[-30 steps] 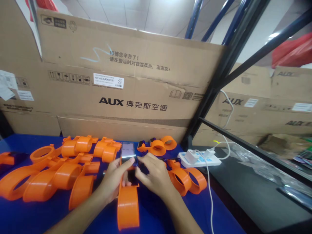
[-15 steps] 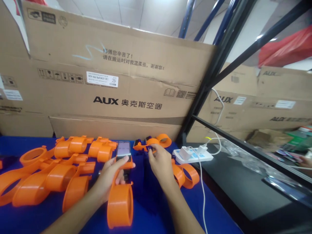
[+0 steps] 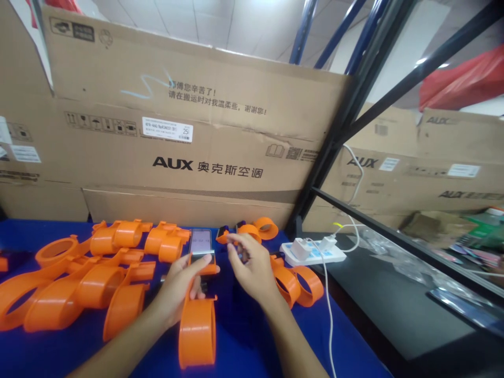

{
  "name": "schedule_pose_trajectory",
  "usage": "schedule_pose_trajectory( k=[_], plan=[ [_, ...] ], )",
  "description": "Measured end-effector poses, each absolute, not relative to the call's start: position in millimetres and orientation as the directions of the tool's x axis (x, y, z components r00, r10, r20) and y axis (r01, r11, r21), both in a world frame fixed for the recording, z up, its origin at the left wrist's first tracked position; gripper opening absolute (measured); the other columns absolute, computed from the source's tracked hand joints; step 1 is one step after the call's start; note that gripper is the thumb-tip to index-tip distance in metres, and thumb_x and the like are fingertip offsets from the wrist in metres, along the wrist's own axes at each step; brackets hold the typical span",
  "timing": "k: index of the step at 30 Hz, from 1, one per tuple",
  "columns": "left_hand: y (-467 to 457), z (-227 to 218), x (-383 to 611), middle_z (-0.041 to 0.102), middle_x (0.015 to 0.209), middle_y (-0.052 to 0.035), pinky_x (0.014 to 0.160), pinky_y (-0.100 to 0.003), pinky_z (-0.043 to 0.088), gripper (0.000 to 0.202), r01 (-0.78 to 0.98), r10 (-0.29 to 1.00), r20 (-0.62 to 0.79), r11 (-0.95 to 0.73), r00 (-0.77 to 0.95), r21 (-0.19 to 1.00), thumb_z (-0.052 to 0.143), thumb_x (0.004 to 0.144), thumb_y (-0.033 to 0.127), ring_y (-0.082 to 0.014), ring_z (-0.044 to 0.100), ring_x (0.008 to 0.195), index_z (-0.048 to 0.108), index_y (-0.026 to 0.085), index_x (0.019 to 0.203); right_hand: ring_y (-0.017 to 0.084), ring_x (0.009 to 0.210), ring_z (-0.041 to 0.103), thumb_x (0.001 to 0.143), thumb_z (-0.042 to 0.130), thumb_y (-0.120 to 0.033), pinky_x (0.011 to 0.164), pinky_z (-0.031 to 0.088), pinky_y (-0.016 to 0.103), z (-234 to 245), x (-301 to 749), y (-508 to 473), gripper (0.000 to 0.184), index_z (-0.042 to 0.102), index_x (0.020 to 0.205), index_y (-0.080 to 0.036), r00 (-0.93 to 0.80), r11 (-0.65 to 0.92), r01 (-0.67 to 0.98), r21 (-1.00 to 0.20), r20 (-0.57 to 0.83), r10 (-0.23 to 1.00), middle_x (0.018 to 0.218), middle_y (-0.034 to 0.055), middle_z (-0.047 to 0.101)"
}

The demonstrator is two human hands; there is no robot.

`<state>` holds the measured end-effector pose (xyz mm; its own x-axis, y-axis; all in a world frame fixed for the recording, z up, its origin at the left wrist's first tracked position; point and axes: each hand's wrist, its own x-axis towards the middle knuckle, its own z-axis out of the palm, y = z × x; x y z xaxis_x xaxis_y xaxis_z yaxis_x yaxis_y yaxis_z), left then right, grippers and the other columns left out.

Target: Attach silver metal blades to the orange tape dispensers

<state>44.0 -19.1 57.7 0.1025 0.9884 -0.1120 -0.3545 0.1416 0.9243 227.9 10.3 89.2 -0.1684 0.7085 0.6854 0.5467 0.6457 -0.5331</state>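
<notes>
head view: left hand [image 3: 177, 291] grasps orange ring-ended tool [image 3: 197, 338] mid-length, above blue table [image 3: 240, 346]; right hand [image 3: 254, 270] half-curled, any contents indiscernible. tool likely light, stiff, slick; best held mid-length.

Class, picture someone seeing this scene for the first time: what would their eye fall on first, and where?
Bright orange rings stand out first, crowded on the left of the blue tabletop, with a few more on the right. In the middle, the left hand holds another orange piece. Behind, large cardboard marked AUX fills much of the view.
</notes>
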Motion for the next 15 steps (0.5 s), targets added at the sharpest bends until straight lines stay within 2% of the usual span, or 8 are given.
schedule_pose_trajectory(
  k=[3,5,8,11,13,15],
  plan=[
    [-16,57,42,0.043,0.04,0.0091,0.041,-0.016,0.04,0.04,-0.405,0.988,-0.093,0.135,0.122,0.904,0.08,0.08,0.053,-0.0057,0.036,0.035,0.069,0.017,0.095,0.023,0.107,0.067,0.096,0.061,-0.022,0.095,0.055,0.038,94,218,0,0.027,0.071,0.121,-0.025,-0.395,0.763,0.426,-0.487,0.658,0.641,0.119,0.0084,0.07],
    [-15,59,41,0.049,0.046,0.0076,0.042,-0.016,0.043,0.039,-0.455,0.986,-0.085,0.141,0.14,0.879,0.08,0.081,0.052,-0.005,0.04,0.035,0.068,0.017,0.093,0.024,0.113,0.065,0.096,0.062,-0.021,0.099,0.053,0.039,93,214,-3,0.027,0.07,0.121,-0.025,-0.466,0.784,0.398,-0.476,0.632,0.62,0.123,0.009,0.068],
    [-16,64,40,0.063,0.068,0.0041,0.051,-0.021,0.053,0.034,-0.547,0.983,-0.062,0.148,0.173,0.824,0.083,0.08,0.042,-0.0045,0.048,0.041,0.067,0.018,0.098,0.024,0.112,0.065,0.097,0.061,-0.021,0.098,0.053,0.039,92,213,-1,0.027,0.07,0.122,-0.026,-0.432,0.766,0.417,-0.488,0.635,0.64,0.121,0.0088,0.069],
    [-17,68,39,0.068,0.08,0.0034,0.069,-0.03,0.062,0.037,-0.603,0.98,-0.031,0.145,0.195,0.785,0.087,0.077,0.029,-0.0073,0.057,0.049,0.066,0.021,0.106,0.023,0.101,0.066,0.099,0.059,-0.024,0.087,0.055,0.037,91,216,1,0.024,0.069,0.121,-0.026,-0.335,0.725,0.45,-0.521,0.654,0.678,0.111,0.0078,0.071],
    [-14,70,36,0.066,0.07,0.0046,0.065,-0.029,0.06,0.036,-0.604,0.983,-0.051,0.147,0.174,0.784,0.087,0.076,0.03,-0.0096,0.059,0.048,0.065,0.021,0.104,0.022,0.087,0.066,0.099,0.06,-0.027,0.076,0.054,0.034,92,218,2,0.021,0.07,0.118,-0.025,-0.288,0.696,0.476,-0.538,0.652,0.701,0.1,0.0065,0.071],
    [-9,72,27,0.062,0.059,0.0046,0.053,-0.025,0.054,0.033,-0.592,0.974,-0.143,0.22,0.175,0.775,0.084,0.078,0.038,-0.0124,0.058,0.044,0.065,0.019,0.099,0.02,0.078,0.064,0.099,0.061,-0.029,0.072,0.053,0.034,92,219,4,0.019,0.07,0.115,-0.024,-0.264,0.675,0.505,-0.537,0.649,0.714,0.093,0.0053,0.07]
  ],
)
